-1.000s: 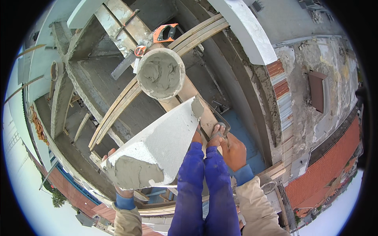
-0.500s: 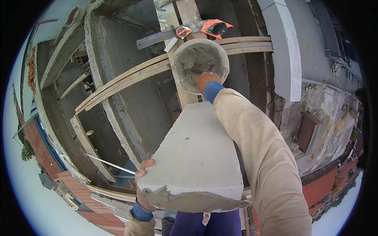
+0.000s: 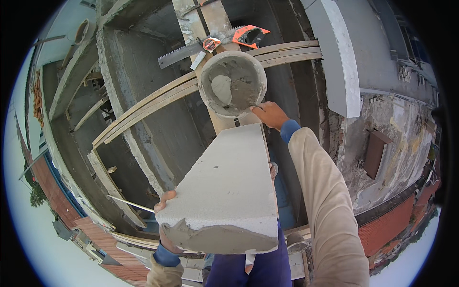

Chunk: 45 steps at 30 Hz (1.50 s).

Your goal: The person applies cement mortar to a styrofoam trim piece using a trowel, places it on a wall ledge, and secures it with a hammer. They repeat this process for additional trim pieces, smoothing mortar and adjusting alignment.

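A pale grey lightweight concrete block (image 3: 229,177) lies lengthwise in front of me, with wet grey mortar (image 3: 215,237) smeared over its near end face. My left hand (image 3: 165,205) is wrapped round the block's near left edge, the palm hidden behind it. Just beyond the block's far end stands a round bucket (image 3: 204,91) of mortar. My right hand (image 3: 271,116) is closed at the bucket's near right rim, gripping a trowel (image 3: 243,93) whose blade reaches into the mortar. Its handle is mostly covered by my fingers.
Beyond the bucket, a handsaw with an orange handle (image 3: 251,36) and an orange tape measure (image 3: 211,44) lie on planks. Wooden battens (image 3: 153,109) cross over deep concrete-walled openings. At right is a pale ledge (image 3: 340,57); at left, a rough concrete wall top (image 3: 107,71).
My right hand has drawn back from inside the bucket to its near right rim, and the trowel blade now shows. The left hand keeps its grip on the block. The whole view has shifted slightly.
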Each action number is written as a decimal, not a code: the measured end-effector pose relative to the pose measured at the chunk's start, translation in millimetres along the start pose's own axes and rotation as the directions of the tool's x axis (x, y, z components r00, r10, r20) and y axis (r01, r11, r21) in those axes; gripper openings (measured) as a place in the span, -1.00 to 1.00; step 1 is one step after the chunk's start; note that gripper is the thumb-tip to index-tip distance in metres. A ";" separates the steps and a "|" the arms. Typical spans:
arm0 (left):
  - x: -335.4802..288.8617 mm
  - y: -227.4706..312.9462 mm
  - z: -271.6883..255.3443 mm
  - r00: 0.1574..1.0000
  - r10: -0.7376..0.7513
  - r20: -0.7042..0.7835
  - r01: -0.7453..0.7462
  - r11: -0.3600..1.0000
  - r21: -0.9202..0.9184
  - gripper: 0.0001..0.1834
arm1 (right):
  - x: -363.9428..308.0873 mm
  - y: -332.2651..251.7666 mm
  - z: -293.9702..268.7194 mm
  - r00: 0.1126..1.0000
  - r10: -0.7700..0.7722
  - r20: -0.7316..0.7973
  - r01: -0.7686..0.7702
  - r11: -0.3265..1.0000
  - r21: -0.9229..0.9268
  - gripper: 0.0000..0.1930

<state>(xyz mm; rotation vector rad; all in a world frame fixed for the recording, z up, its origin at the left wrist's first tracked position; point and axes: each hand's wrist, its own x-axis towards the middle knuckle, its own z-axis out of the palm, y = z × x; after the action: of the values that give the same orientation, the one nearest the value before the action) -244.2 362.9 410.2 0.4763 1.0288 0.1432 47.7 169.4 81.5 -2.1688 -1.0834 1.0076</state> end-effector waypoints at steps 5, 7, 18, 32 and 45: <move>1.5 -1.4 -7.9 0.948 0.208 0.242 -0.272 0.923 0.273 -0.65 | -0.7 -7.7 7.8 0.993 0.104 -0.052 -0.102 0.994 0.044 -0.47; 1.0 -6.3 -11.7 0.900 0.335 0.277 -0.424 0.817 0.390 -0.62 | -7.0 -16.5 3.7 0.970 0.233 -0.071 -0.212 0.950 0.230 -0.45; 17.2 8.8 -29.8 0.843 0.451 0.294 -0.521 0.545 0.658 -0.57 | -205.4 -15.6 14.1 0.883 0.466 -0.051 -0.351 0.730 0.586 -0.50; 13.8 13.2 -34.7 0.869 0.456 0.192 -0.460 0.601 0.654 -0.33 | -241.7 -112.5 127.0 0.659 0.435 -0.613 -0.476 0.873 0.107 -0.52; 23.0 29.9 -16.8 0.818 0.118 0.563 -0.545 -0.154 0.824 0.16 | -307.3 -324.6 -57.2 0.693 0.701 -0.167 -0.505 0.638 0.581 -0.66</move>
<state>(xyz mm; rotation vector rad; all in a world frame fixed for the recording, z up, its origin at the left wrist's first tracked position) -243.5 402.4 398.2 2.1994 0.4282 -0.2946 -177.0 87.9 463.5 -2.1686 0.1610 0.9267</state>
